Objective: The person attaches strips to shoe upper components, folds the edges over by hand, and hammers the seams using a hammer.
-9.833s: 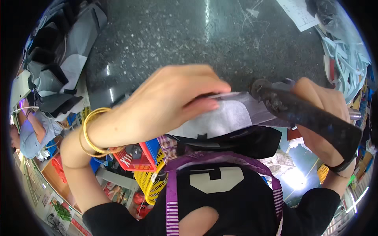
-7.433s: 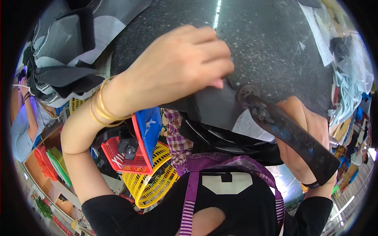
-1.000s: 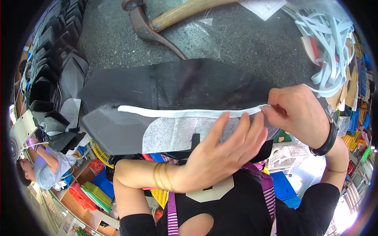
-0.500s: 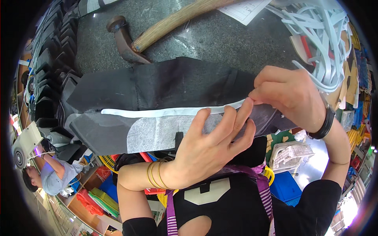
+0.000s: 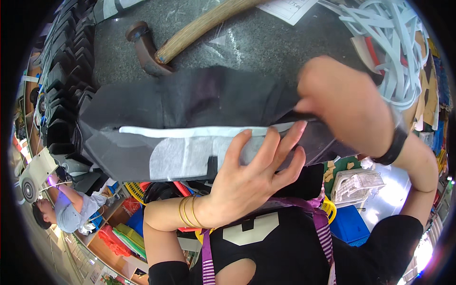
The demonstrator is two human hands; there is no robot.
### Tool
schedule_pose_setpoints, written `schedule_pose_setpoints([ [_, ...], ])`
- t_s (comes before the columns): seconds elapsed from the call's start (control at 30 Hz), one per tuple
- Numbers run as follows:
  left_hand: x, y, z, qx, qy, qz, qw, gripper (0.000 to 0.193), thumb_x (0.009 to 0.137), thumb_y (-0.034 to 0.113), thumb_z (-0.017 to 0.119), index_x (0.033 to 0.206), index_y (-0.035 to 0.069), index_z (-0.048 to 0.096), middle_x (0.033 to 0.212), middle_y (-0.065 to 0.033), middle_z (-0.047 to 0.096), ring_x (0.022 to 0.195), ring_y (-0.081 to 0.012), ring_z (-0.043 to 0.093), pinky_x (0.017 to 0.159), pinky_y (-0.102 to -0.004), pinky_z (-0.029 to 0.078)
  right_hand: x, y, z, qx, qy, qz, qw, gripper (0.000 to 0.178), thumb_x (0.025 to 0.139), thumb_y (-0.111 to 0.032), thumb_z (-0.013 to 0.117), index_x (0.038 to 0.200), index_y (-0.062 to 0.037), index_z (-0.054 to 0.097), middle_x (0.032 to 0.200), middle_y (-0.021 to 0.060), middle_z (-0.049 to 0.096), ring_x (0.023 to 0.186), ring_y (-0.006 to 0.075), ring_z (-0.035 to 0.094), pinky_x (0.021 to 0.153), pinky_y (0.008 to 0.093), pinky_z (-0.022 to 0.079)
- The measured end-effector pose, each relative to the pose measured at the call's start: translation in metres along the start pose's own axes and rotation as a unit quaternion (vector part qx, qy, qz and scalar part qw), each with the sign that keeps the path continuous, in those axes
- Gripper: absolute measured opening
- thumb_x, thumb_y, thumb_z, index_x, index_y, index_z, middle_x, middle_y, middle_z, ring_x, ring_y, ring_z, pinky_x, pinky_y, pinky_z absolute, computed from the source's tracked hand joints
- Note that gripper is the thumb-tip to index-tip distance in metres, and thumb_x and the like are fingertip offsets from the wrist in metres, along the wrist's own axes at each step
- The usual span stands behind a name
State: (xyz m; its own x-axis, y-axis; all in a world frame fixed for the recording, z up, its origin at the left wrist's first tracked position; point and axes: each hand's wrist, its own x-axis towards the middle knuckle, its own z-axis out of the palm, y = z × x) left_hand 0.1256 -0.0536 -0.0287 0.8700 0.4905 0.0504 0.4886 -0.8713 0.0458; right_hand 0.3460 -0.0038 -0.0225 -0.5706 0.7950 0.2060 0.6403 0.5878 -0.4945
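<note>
A folded black sheet piece (image 5: 209, 97) lies across the near side of the worktop. Along its fold runs a narrow white strip (image 5: 175, 132). Below the strip, a pale grey fabric patch (image 5: 173, 159) covers part of the lower panel. My left hand (image 5: 251, 168) rests over the patch with fingers spread, their tips on the strip toward its right end. My right hand (image 5: 344, 104) is blurred by motion, its fingers curled in at the right end of the black piece. What those fingers hold, if anything, is hidden.
A wooden-handled hammer (image 5: 148, 52) lies beyond the piece, near a paper sheet (image 5: 289, 10). Tangled white strips (image 5: 392, 52) heap at the right. Stacked black pieces (image 5: 64, 85) line the left edge. A co-worker (image 5: 78, 206) is at a machine farther left.
My right hand has moved slightly up and right, leaving the strip's end. My left hand stays nearly in place. The piece's upper flap has shifted a little at its right end.
</note>
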Motion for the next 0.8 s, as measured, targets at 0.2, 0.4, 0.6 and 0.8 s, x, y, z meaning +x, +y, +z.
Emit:
schedule_pose_setpoints([
  [0.2,0.002,0.006,-0.002,-0.009,-0.010,-0.030,0.999,0.041,0.075,0.036,0.068,0.108,0.018,0.052,0.127,-0.0050,0.057,0.110,-0.0273,0.050,0.095,-0.0498,0.037,0.017,0.015,-0.019,0.112,-0.141,0.000,0.984,0.036,0.072,-0.015,0.073,0.097,0.0032,0.055,0.084,0.0178,0.060,0.085,0.0378,0.057,0.071,0.0433,0.045],
  [0.4,0.026,0.032,-0.009,0.027,0.026,-0.081,0.996,0.027,0.079,0.026,0.064,0.099,0.012,0.053,0.122,-0.0093,0.060,0.103,-0.0316,0.054,0.084,-0.0499,0.046,0.045,0.003,-0.049,0.103,-0.244,0.047,0.963,0.036,0.072,-0.006,0.068,0.106,0.0009,0.059,0.089,0.0189,0.061,0.085,0.0379,0.057,0.073,0.0412,0.045],
  [0.6,-0.001,0.012,-0.011,-0.094,0.008,-0.033,0.995,0.030,0.082,0.022,0.054,0.106,0.006,0.062,0.102,-0.0115,0.063,0.104,-0.0305,0.058,0.093,-0.0507,0.046,-0.015,-0.054,-0.019,-0.064,-0.121,0.029,0.990,0.030,0.072,-0.003,0.066,0.101,0.0047,0.060,0.101,0.0183,0.066,0.088,0.0330,0.065,0.070,0.0366,0.054],
  [0.8,-0.029,-0.076,-0.053,-0.101,-0.079,0.078,0.989,0.037,0.071,0.015,0.061,0.106,0.002,0.065,0.111,-0.0070,0.062,0.109,-0.0214,0.057,0.094,-0.0344,0.047,-0.038,-0.043,0.009,-0.188,-0.016,-0.125,0.974,0.017,0.068,-0.013,0.062,0.076,0.0016,0.061,0.112,0.0186,0.064,0.098,0.0277,0.062,0.071,0.0313,0.053],
])
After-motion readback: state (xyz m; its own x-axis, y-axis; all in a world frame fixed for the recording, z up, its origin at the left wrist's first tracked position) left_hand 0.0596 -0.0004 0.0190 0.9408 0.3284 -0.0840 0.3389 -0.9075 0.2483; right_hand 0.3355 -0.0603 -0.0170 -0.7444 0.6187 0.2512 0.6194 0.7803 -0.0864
